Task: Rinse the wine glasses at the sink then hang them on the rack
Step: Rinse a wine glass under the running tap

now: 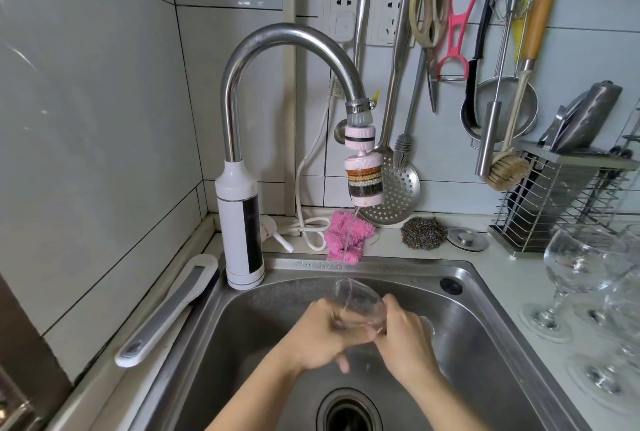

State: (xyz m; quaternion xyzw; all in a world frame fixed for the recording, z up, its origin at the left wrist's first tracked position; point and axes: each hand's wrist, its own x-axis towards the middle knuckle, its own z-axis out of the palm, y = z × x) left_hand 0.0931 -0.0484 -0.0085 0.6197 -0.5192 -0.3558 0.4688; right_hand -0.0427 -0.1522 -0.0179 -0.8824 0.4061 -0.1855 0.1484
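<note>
Over the steel sink (pixel 460 295) I hold a clear wine glass (pixel 360 302) tilted, its mouth pointing up and away towards the tap. My left hand (pixel 325 333) grips its bowl from the left and my right hand (pixel 403 337) grips it from the right. A thin stream of water (pixel 349 240) falls from the pink filter head (pixel 365 174) of the tap to the glass rim. Several more wine glasses (pixel 581 268) stand upright on the counter to the right of the sink.
The curved tap (pixel 277 46) rises at the back left. Utensils (pixel 450 25) hang on a rail along the wall. A wire holder (pixel 554 202) stands at the back right. A pink cloth (pixel 346 236) and a scourer (pixel 424 233) lie behind the sink. The drain (pixel 349 413) is below my hands.
</note>
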